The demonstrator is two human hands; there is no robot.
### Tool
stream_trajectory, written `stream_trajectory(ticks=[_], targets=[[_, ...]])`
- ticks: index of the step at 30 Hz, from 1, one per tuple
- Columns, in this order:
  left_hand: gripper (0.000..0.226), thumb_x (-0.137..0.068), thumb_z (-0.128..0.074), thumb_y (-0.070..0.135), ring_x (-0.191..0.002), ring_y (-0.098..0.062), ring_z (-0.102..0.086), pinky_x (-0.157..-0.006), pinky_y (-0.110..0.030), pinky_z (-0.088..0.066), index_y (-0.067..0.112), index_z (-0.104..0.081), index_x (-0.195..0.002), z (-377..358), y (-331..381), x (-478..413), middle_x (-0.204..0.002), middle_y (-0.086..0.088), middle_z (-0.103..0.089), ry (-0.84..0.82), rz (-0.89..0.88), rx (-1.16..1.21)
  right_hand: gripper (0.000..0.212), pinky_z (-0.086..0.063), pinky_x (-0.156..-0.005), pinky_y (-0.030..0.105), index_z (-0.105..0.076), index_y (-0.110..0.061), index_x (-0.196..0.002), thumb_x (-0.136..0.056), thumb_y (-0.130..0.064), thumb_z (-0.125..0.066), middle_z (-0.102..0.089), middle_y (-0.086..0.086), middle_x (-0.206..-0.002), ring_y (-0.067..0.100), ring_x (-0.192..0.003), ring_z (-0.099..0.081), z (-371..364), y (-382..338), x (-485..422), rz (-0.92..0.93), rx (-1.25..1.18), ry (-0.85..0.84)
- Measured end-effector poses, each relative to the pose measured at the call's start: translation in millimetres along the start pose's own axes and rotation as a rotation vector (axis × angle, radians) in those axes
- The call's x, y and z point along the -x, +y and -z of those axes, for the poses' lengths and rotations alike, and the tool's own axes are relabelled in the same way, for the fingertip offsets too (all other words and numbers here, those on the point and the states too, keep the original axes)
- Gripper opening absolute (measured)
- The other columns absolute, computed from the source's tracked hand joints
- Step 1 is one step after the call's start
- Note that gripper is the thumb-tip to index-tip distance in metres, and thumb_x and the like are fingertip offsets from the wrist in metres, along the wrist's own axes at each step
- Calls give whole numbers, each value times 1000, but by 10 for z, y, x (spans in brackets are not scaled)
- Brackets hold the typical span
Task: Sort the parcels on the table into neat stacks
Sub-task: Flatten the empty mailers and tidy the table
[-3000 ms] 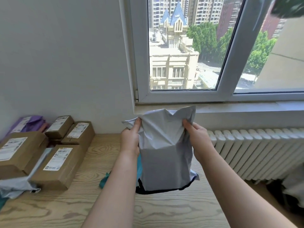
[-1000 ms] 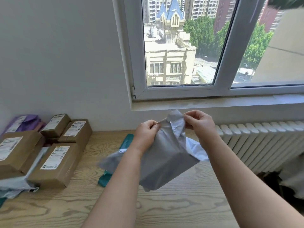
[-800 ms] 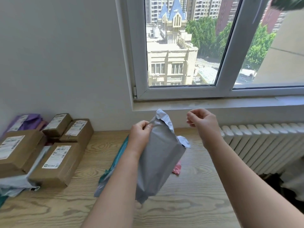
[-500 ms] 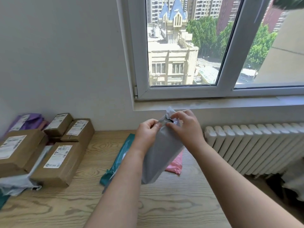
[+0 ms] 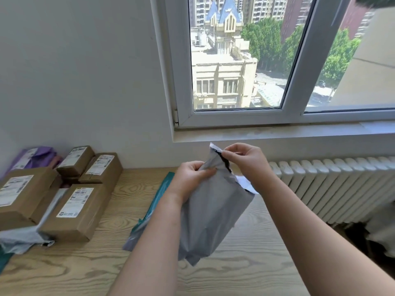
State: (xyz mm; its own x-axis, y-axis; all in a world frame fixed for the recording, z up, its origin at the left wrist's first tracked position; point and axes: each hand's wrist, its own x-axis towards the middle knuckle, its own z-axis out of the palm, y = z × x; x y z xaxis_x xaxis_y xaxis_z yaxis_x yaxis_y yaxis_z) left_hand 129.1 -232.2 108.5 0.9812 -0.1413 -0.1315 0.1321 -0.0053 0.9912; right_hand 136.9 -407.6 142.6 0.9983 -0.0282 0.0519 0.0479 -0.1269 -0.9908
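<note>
From the head camera, both hands hold a grey poly mailer [image 5: 213, 214] up in the air above the wooden table [image 5: 235, 274], clear of the surface. The left hand [image 5: 192, 176] grips the bag's upper edge with curled fingers. The right hand [image 5: 245, 161] pinches the top flap, where the dark lining shows. As a judgement, the sorting is partly done. Four brown cardboard boxes sit grouped at the table's left: a large box [image 5: 23, 193], a front box [image 5: 74, 210] and two smaller back boxes [image 5: 74, 160] [image 5: 102, 167]. They stand close together but at uneven angles, so not yet a neat stack. A purple mailer [image 5: 32, 157] lies behind them against the wall, a pale grey mailer [image 5: 19, 238] is trapped under the front boxes, and a teal mailer [image 5: 162, 193] lies loose beside the left forearm. The soft bags appear to be what is left to gather. Each box carries a white shipping label with barcodes, but the print is too small to read.
</note>
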Motion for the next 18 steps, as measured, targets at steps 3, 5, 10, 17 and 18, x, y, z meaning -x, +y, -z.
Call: stream_trajectory(ticks=[3,5,10,17,18], targets=[[10,-91,-67,10,-73,-23,-70,-70,-31,-57,3,-73,-92,109,28,-3,-87,-14,-75,76,35,173,13,-44,-73,14,-74,-20,-103,-93,-26,-68,-72,-10,-98,-4,-84,-63,211,50,19,-22,114,-78],[16,-93,-65,15,-83,-28,-69,-82,-39,-56,3,-73,-101,191,48,-13,-96,-18,-74,112,46,249,22,-44,-81,16,-72,-27,-113,-94,-36,-66,-70,-15,-109,-6,-99,-62,339,106,28,-51,177,-125],[24,-99,-58,22,-101,-29,-67,-90,-40,-53,4,-68,-112,244,77,-64,-111,-18,-71,279,10,375,36,-44,-97,21,-74,-39,-112,-77,-42,-79,-70,-18,-118,-2,-115,-60,408,102,92,-81,144,-264],[19,-100,-57,30,-87,-25,-68,-76,-34,-55,14,-67,-101,243,53,-82,-96,-8,-72,433,9,398,21,-44,-92,16,-80,-16,-97,-77,-20,-84,-70,-11,-117,-2,-107,-63,271,86,76,-29,118,-241],[18,-100,-57,30,-86,-24,-67,-75,-34,-55,15,-67,-99,244,50,-75,-95,-7,-72,443,7,395,16,-44,-88,14,-80,-13,-94,-79,-18,-83,-70,-9,-114,-1,-102,-64,246,86,71,-18,134,-212]])
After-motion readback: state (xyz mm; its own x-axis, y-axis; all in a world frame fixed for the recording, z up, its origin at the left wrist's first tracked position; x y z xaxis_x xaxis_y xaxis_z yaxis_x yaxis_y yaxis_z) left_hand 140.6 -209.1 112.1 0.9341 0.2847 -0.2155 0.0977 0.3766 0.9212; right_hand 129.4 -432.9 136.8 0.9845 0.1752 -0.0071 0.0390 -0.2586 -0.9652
